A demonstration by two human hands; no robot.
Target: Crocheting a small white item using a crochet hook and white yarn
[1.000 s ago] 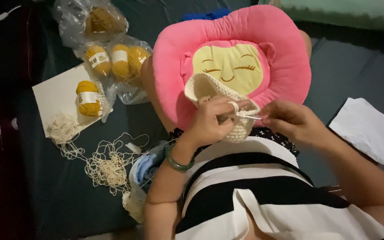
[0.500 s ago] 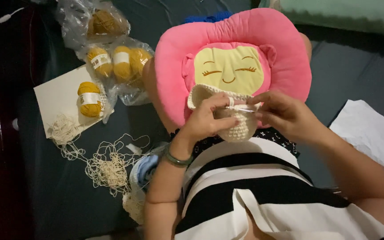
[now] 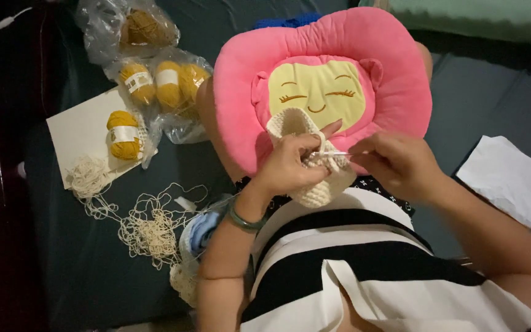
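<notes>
- Crochet piece (image 3: 314,178), cream, lies against the lower edge of the pink face cushion (image 3: 321,80).
- Left hand (image 3: 290,163): fingers closed around the piece.
- Right hand (image 3: 397,163): fingers pinched shut on a thin crochet hook (image 3: 334,154) at the piece's rim.
- Risk, judged: loose cream yarn (image 3: 149,227) left of the cushion is tangled and could snag and tighten stitches.

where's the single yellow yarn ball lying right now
In the head view, the yellow yarn ball lies at left on the white card, just below the bagged yarn.
</notes>
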